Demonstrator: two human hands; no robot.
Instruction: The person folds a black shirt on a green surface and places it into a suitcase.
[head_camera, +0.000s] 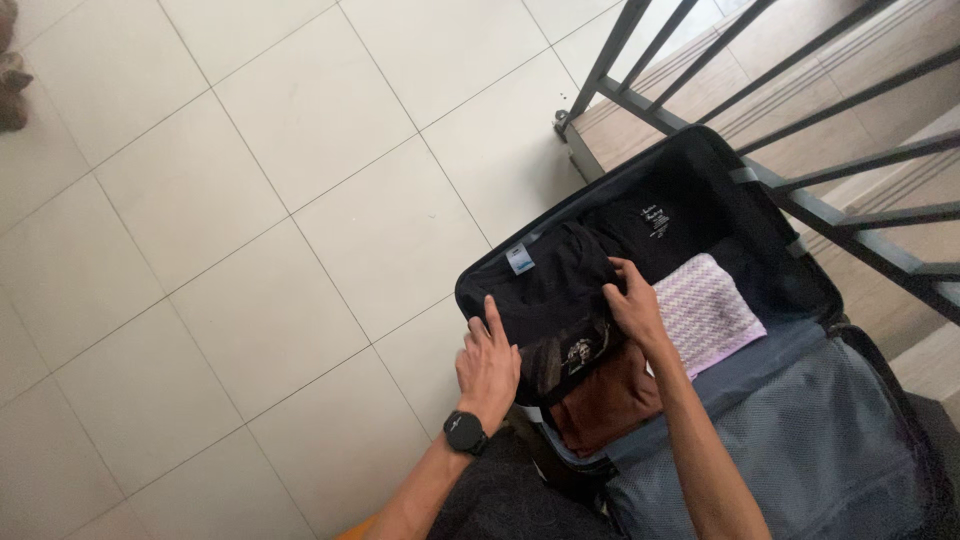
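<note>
An open dark suitcase (790, 262) lies on the tiled floor with folded clothes in it. My left hand (489, 365), with a black watch on its wrist, presses flat on a folded black shirt (545, 285) at the case's near corner. My right hand (632, 302) rests on the same shirt's other edge, fingers curled over it. Under that shirt sit a black printed garment (570, 355) and a folded brown garment (605, 405). A pink and white patterned cloth (710, 308) lies beside my right hand. Another black folded shirt (655, 232) lies further in.
The suitcase's grey-lined lid (820, 440) lies open at the lower right. A dark metal stair railing (800, 190) and wooden steps (700, 90) stand just behind the case. Large pale floor tiles (250, 250) spread to the left. A brown object (12, 80) sits at the far left edge.
</note>
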